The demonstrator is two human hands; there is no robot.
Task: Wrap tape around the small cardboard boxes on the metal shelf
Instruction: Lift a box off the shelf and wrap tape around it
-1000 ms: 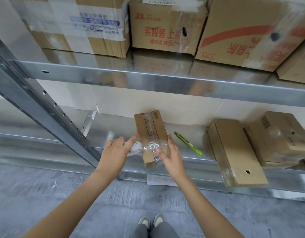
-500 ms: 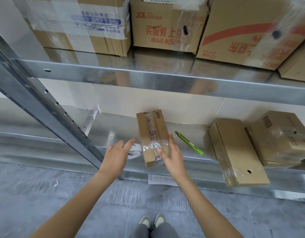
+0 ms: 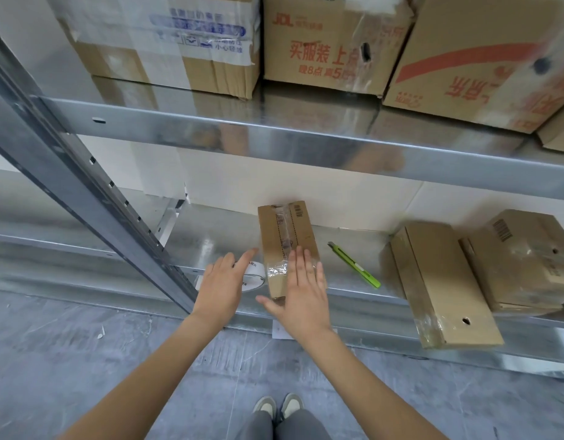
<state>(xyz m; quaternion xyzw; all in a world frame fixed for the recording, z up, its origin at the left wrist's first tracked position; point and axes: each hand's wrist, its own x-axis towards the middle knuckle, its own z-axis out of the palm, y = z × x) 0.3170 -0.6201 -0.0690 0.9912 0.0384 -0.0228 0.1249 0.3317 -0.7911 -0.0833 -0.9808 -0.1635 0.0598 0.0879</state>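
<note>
A small oblong cardboard box (image 3: 283, 230) lies on the lower metal shelf (image 3: 210, 246), with a band of clear tape across its near part. My right hand (image 3: 302, 287) lies flat on the box's near end, fingers spread. My left hand (image 3: 223, 284) rests on a white roll of clear tape (image 3: 253, 276) just left of the box, fingers covering most of the roll. Two more small cardboard boxes (image 3: 439, 281) (image 3: 525, 258) lie at the right of the same shelf.
A green utility knife (image 3: 353, 265) lies on the shelf right of the box. A slanted metal upright (image 3: 84, 185) crosses the left. The upper shelf (image 3: 306, 141) carries several large cardboard boxes (image 3: 321, 42). A white slip (image 3: 279, 328) hangs below the shelf edge. My shoes (image 3: 279, 408) stand on grey floor.
My right hand has moved from the box's right side onto its top near end and now lies flat. My left hand stays on the tape roll.
</note>
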